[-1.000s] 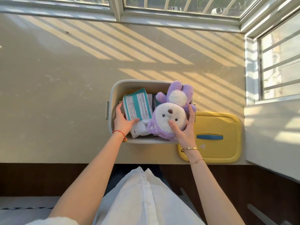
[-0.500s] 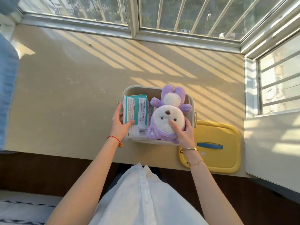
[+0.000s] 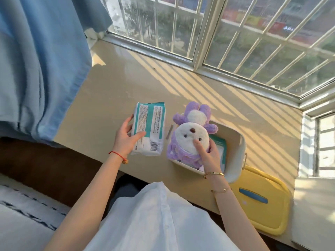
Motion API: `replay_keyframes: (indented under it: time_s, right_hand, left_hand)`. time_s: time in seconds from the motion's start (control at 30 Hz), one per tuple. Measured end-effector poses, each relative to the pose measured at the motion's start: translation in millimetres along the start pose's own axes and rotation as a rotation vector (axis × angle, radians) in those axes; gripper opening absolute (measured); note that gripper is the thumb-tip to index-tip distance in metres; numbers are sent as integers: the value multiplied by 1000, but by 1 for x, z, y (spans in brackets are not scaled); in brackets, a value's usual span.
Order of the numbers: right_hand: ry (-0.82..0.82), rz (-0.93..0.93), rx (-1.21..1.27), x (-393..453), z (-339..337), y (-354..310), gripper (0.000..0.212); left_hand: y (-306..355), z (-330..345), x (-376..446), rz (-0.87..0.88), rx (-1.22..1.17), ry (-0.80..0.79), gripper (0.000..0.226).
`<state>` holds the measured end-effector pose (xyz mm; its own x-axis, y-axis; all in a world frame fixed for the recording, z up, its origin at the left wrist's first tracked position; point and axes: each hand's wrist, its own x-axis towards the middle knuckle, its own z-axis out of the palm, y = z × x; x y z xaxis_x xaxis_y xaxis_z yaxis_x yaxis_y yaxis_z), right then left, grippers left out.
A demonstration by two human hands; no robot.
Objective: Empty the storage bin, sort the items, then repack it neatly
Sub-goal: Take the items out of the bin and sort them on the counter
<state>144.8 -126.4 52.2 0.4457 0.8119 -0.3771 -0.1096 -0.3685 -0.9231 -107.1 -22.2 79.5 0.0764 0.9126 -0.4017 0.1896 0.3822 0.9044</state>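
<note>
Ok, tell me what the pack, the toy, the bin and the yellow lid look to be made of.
Teal-and-white pack: glossy plastic film, going by its sheen, crimped top seam and printed barcode.
Purple-and-white plush toy: fuzzy pile fabric, probably stuffed.
Storage bin: smooth matte cream plastic, it seems, with moulded rounded walls.
Yellow lid: likely the same hard plastic, with a blue handle.

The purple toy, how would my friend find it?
Look at the tan ledge under the window, then the white bin on it. The plush sits at the bin's left end under the right hand: purple, fuzzy, with a round white face, unlike the flat packets nearby.
</note>
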Motion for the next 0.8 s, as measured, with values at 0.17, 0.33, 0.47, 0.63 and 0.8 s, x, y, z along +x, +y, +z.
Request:
replay_keyframes:
  time_s: [0.17,0.33,0.47,0.63,0.8]
  right_hand:
    - [-34,-6,-28,20,87,-10,67]
    - [-5,20,-43,42,207,-18,58]
    - [77,74,-23,64,310,-22,60]
    - [105,174,4,104,390,-18,59]
    - [124,197,-9,153,436,-12,46]
  left_hand:
    - [8,-83,35,24,-53,38,72]
    - [13,-186,102,37,-34,26,72]
    - [16,-270,170,3,18,-30,72]
    - [14,-325,247,-14,52,-47,71]
    - [3,-346,321,-31,78,-74,68]
